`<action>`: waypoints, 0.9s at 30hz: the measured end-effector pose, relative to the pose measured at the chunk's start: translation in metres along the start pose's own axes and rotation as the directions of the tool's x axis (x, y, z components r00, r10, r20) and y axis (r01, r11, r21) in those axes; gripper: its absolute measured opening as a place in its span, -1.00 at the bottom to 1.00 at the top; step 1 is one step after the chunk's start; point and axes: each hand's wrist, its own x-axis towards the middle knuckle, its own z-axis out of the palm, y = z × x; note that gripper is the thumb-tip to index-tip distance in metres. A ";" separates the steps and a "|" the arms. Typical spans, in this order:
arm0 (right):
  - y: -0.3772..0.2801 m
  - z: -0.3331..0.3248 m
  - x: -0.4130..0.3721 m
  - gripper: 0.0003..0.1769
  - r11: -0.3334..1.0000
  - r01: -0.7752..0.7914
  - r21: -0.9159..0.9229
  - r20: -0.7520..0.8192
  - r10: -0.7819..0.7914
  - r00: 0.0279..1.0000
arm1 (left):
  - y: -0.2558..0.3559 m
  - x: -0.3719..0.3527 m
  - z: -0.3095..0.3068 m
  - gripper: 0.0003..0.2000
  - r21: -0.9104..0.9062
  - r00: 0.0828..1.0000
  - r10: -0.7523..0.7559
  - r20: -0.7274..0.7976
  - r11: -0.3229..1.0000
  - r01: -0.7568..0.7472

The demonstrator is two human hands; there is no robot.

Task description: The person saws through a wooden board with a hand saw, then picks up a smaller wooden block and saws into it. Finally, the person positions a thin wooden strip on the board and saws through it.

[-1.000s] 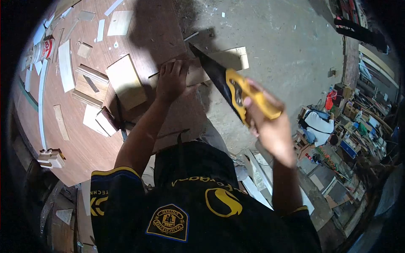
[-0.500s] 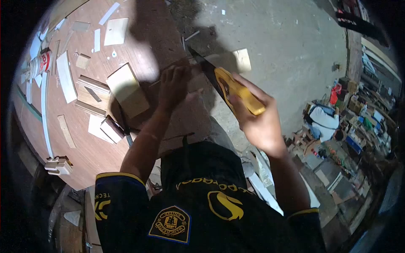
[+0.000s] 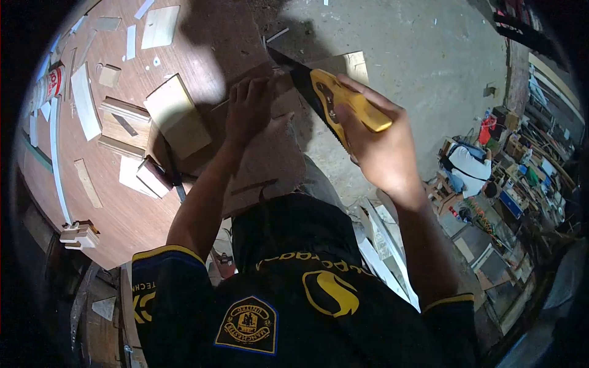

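Observation:
My right hand (image 3: 383, 150) is closed around the yellow handle of a handsaw (image 3: 362, 110). The dark blade points up and left, meeting a wooden board (image 3: 354, 64) near the bench edge; shadow hides the exact contact. The board's pale end sticks out past the edge over the floor. In the shade left of the blade, my left hand (image 3: 248, 110) holds the board down on the bench (image 3: 126, 211) with bent fingers. Nearest to it on the left lies a pale rectangular wood block (image 3: 178, 116).
Grooved wood pieces (image 3: 126, 126), thin strips (image 3: 89, 183) and a white-and-red container (image 3: 49, 86) sit on the left of the bench. A person in a white top (image 3: 469, 168) is at the far right among scattered scraps and tools. Concrete floor (image 3: 423, 80) lies beyond the bench.
The saw and my right hand have shifted slightly right and down relative to the board. My left hand stays on the board. The whole view has shifted a little.

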 end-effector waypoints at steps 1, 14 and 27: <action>-0.009 -0.001 0.008 -0.58 0.998 -0.058 0.010 0.051 0.057 0.997 | -0.006 0.003 0.004 -0.57 0.012 1.000 -0.001 -0.012 1.000 0.001; 0.028 0.034 -0.010 -0.59 0.972 0.237 0.008 -0.114 -0.234 0.965 | 0.001 -0.002 -0.002 -0.26 0.053 1.000 -0.010 0.002 0.999 0.010; 0.055 0.028 -0.037 -0.57 0.977 0.148 0.156 -0.106 -0.132 0.986 | 0.005 -0.004 -0.003 -0.32 -0.044 0.997 -0.081 -0.008 0.996 0.081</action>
